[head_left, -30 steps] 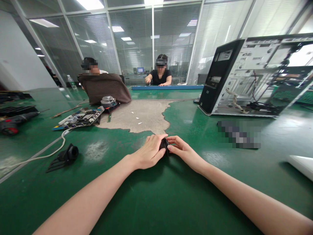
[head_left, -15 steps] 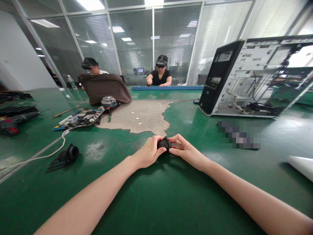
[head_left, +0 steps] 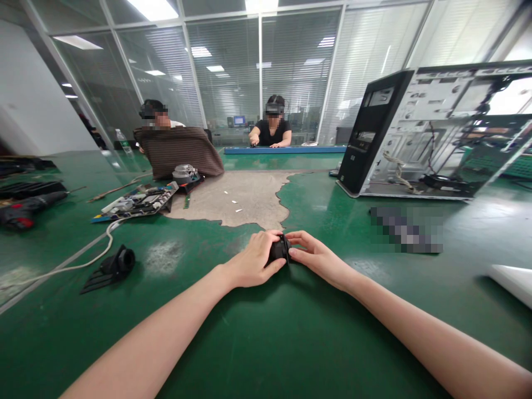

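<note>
Between my hands, low over the green table (head_left: 266,343), is a small black part (head_left: 279,250) with a rounded body and a thin flange on its right side; its exact kind does not show. My left hand (head_left: 260,257) is closed around the body, thumb underneath and fingers over the top. From the other side, my right hand (head_left: 310,249) pinches the flanged end with thumb and fingertips. Some of the part is hidden behind my fingers. Another black part (head_left: 114,266), with a round opening and flat slats, lies to the left.
At right stands an open computer case (head_left: 409,133), with a blurred-out strip (head_left: 407,230) before it. A circuit board (head_left: 137,200), a pale cable (head_left: 108,238) and a power drill (head_left: 31,208) lie at left. Two people sit across the table, one behind a brown cloth-covered object (head_left: 178,149).
My left fingers have shifted slightly over the black part, and its flange has turned a little. My right fingers have moved slightly lower. Both hands stay on the part.
</note>
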`<state>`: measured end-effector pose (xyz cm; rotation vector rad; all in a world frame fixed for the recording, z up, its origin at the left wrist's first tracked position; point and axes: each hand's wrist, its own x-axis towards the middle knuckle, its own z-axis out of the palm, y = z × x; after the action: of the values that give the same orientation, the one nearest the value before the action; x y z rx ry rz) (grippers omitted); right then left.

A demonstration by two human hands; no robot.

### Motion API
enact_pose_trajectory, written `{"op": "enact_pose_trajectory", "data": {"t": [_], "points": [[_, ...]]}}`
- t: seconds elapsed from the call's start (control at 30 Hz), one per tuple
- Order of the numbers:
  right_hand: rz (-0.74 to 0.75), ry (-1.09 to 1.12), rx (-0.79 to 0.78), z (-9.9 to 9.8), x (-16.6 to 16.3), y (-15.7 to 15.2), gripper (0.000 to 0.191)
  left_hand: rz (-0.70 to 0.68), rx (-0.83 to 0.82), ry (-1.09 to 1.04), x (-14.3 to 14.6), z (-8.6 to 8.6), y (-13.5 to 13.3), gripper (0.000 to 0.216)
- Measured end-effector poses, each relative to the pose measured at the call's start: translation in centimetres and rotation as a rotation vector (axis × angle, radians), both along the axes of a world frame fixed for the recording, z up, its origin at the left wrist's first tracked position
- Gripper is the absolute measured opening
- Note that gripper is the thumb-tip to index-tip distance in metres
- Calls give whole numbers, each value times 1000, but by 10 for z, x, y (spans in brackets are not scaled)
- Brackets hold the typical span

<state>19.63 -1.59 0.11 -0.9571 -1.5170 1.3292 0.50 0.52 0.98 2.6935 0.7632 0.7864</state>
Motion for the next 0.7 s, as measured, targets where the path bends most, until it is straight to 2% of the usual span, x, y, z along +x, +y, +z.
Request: {"op": "enact_pose_trajectory", "data": {"t": [0.33, 0.5, 0.7], "points": [[136, 4, 16, 10, 4, -5, 27, 17, 29, 0, 1, -2, 0, 24], [99, -5, 15, 8, 3, -5, 19, 21, 49, -22, 4, 0, -3, 30], [109, -59, 40, 9, 6, 0, 27, 48, 34, -14, 4, 1, -3, 37]]}}
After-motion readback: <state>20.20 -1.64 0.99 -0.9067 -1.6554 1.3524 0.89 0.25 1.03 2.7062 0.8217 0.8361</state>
